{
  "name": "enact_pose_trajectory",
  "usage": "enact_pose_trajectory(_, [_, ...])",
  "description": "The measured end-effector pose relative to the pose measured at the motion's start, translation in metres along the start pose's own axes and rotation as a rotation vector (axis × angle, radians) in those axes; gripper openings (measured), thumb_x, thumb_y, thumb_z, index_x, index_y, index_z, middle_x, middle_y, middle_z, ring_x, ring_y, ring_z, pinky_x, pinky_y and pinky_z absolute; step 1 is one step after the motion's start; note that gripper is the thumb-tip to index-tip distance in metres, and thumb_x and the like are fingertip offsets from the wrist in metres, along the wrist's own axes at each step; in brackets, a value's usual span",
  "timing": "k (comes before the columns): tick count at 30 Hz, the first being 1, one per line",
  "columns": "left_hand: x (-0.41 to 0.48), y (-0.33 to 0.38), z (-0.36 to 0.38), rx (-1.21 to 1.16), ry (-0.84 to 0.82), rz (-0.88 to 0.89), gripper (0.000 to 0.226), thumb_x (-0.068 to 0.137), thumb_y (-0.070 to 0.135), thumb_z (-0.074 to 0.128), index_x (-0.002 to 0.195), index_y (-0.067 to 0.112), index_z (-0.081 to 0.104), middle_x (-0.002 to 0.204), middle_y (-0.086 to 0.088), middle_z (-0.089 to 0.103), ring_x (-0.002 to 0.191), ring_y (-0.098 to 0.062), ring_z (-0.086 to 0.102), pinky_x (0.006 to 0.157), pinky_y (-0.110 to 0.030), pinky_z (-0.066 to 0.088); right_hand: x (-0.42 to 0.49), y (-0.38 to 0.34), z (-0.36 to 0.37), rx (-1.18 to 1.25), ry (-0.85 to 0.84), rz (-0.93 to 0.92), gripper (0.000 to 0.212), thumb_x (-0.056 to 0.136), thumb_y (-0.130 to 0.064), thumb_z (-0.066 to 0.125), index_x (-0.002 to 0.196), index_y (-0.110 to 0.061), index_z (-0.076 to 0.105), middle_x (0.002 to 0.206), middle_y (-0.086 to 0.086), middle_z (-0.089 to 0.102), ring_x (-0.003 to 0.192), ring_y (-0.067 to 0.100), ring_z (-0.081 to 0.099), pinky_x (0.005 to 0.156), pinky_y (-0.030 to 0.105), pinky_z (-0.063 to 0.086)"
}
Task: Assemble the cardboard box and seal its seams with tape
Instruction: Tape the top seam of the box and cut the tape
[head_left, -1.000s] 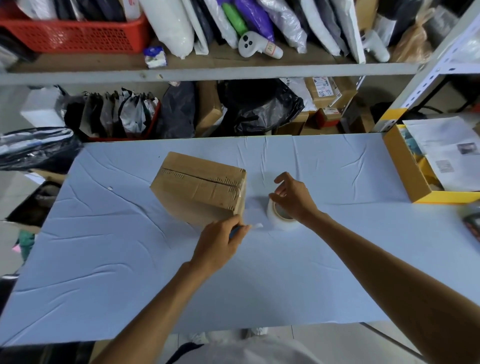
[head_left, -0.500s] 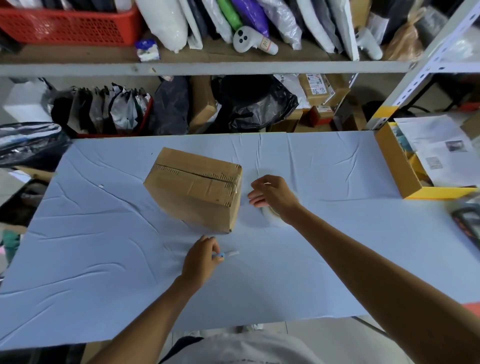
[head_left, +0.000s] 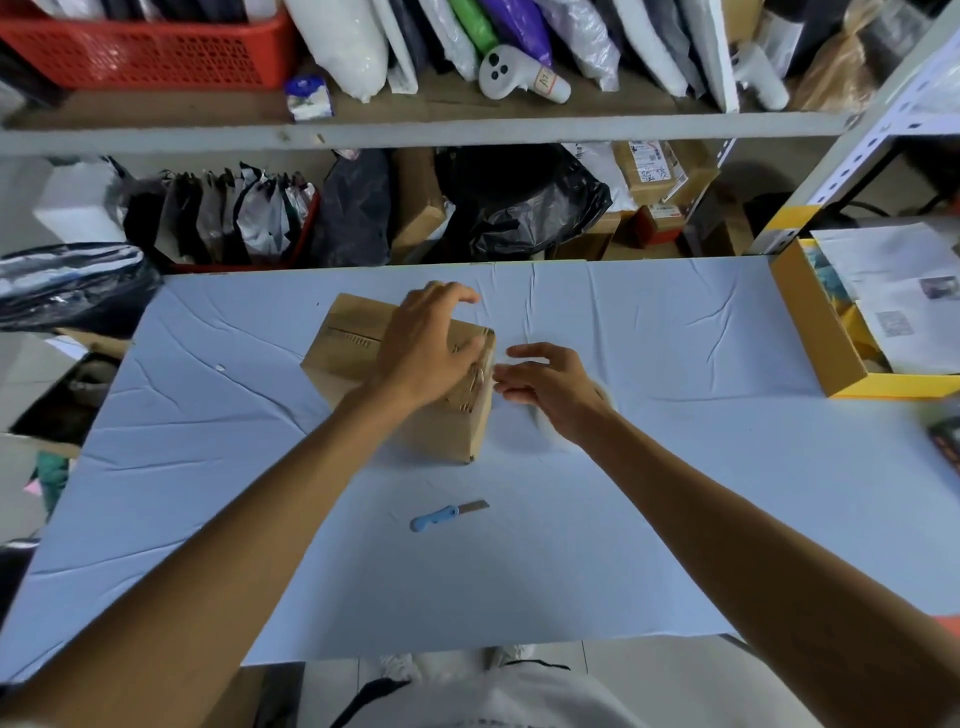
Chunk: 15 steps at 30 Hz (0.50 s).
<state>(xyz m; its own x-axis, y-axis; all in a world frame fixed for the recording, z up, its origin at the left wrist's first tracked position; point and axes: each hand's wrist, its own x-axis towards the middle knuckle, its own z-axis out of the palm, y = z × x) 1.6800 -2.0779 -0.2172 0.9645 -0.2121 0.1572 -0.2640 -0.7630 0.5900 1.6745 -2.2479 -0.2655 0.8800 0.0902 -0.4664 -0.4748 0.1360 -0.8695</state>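
Note:
A closed brown cardboard box (head_left: 348, 353) lies on the blue table cover, with a strip of tape along its top seam. My left hand (head_left: 426, 348) rests palm down on the box top, its fingers arched over the far edge. Just right of the box, my right hand (head_left: 545, 382) hovers with its fingers stretched toward the box's right end and holds nothing. A whitish tape roll (head_left: 540, 428) shows blurred under my right wrist. A blue-handled knife (head_left: 449, 515) lies alone on the cover in front of the box.
The blue-covered table (head_left: 675, 493) has a yellow carton (head_left: 821, 338) with papers at its right edge. Behind the table stand shelves with a red basket (head_left: 145, 57), black bags (head_left: 519, 208) and parcels. A dark bag (head_left: 67, 286) sits at the far left.
My left hand let go of the knife, which now lies on the cover, and moved up onto the box. My right hand came off the tape roll toward the box's right end.

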Motion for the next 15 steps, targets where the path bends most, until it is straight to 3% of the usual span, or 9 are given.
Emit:
enact_pose_trajectory(3, [0.006, -0.018, 0.020, 0.003, -0.190, -0.189, 0.055, 0.085, 0.037, 0.064, 0.135, 0.023, 0.046, 0.145, -0.002, 0.036, 0.140, -0.023, 0.024, 0.113, -0.036, 0.022, 0.001, 0.004, -0.002, 0.024, 0.007, -0.013, 0.040, 0.081, 0.005, 0.070, 0.118, 0.006, 0.054, 0.086, 0.020, 0.069, 0.067, 0.020, 0.069, 0.060, 0.021, 0.056])
enact_pose_trajectory(5, [0.003, -0.026, 0.030, 0.022, -0.226, -0.220, 0.062, 0.082, 0.044, 0.066, 0.137, 0.029, 0.043, 0.148, 0.000, 0.029, 0.142, -0.025, 0.010, 0.115, -0.038, 0.014, 0.003, 0.005, -0.003, 0.047, 0.016, -0.014, 0.039, 0.080, 0.006, 0.069, 0.117, 0.007, 0.054, 0.083, 0.019, 0.069, 0.064, 0.018, 0.069, 0.059, 0.020, 0.055])
enact_pose_trajectory(15, [0.002, -0.028, 0.044, 0.150, -0.056, -0.177, 0.062, 0.067, 0.051, 0.071, 0.121, 0.031, 0.048, 0.127, 0.000, 0.041, 0.130, -0.027, 0.024, 0.109, -0.038, 0.022, 0.011, 0.027, 0.009, 0.216, 0.046, -0.001, 0.026, 0.085, 0.011, 0.061, 0.105, 0.000, 0.048, 0.073, 0.016, 0.064, 0.061, 0.017, 0.066, 0.063, 0.022, 0.055])
